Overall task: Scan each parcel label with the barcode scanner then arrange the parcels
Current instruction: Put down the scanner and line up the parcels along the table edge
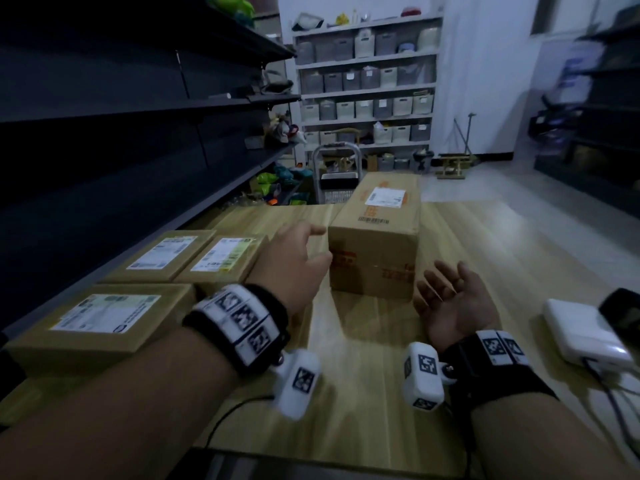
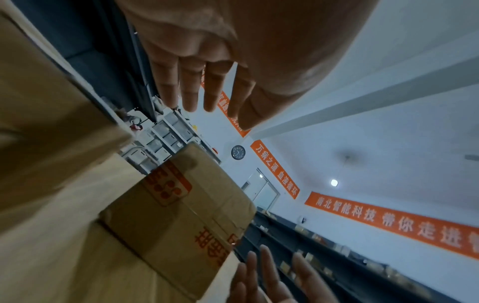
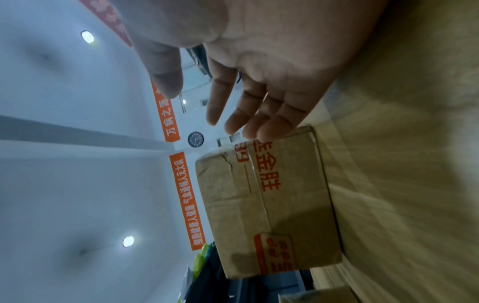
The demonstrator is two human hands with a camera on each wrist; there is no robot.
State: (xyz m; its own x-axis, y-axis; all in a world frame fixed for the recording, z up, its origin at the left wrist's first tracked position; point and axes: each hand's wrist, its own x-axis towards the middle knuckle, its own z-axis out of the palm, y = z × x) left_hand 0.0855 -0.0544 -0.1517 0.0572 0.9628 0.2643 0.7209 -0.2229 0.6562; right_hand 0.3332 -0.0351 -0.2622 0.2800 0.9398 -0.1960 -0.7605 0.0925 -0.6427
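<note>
- Left hand (image 1: 294, 261) has its fingers spread, just beside the near left corner of the tall parcel (image 1: 375, 237); contact can't be told.
- Right hand (image 1: 450, 299), palm up and fingers loosely spread, is near its right corner, holding nothing.
- 1 tall parcel stands mid-table (image 1: 502, 244), bare wood to its right.
- 3 flat parcels (image 1: 104, 320) line the left edge.
- 1 white device (image 1: 585, 330) lies at the right edge.

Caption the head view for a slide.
Both open hands, left hand and right hand, flank the tall parcel on the wooden table.
</note>
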